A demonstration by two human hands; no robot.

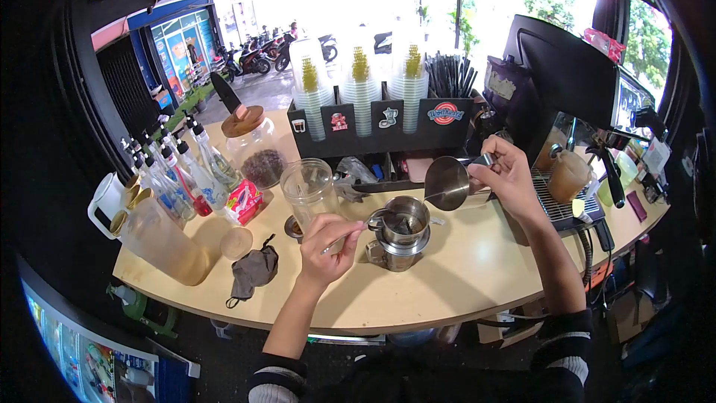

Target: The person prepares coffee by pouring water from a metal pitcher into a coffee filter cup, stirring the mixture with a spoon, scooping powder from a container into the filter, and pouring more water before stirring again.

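My right hand [503, 175] is closed around the handle of a small metal pitcher [446, 185], which is tilted with its spout toward a metal drip coffee filter [403, 233]. The filter rests on top of a metal cup [397, 257] with a side handle; dark matter shows inside it. At the filter's left side, my left hand [328, 246] pinches a thin metal spoon handle [344, 239]; its far end is hard to make out. Behind that hand stands a clear plastic jar [309, 192] without a lid.
A dark cloth mask [253, 272], a frosted jug [160, 242], several pump bottles [186, 168] and a wooden-lidded jar [257, 153] stand left. A black holder [373, 123] with stacked cups and straws is behind. An espresso machine [559, 75] occupies the right.
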